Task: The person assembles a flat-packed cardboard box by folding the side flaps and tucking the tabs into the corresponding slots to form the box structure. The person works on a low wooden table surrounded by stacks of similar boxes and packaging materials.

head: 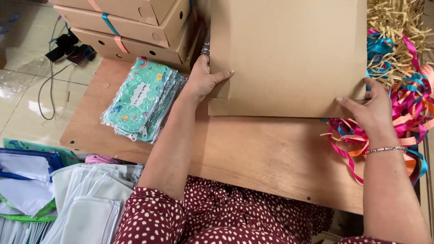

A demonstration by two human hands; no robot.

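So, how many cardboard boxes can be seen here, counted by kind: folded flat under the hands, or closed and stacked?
Flat cardboard box under the left hand and right hand: 1
Closed boxes in the stack: 3
Total: 4

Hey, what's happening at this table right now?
A person in a red polka-dot garment holds a flat brown cardboard box on a wooden tabletop, one hand at each side edge. The left hand grips the left edge, thumb on top; the right hand pinches the right edge. Left of the box lies a stack of teal patterned zip pouches in clear wrap, with more closed cardboard boxes behind. A tangle of coloured ribbons and paper shred sits to the right.
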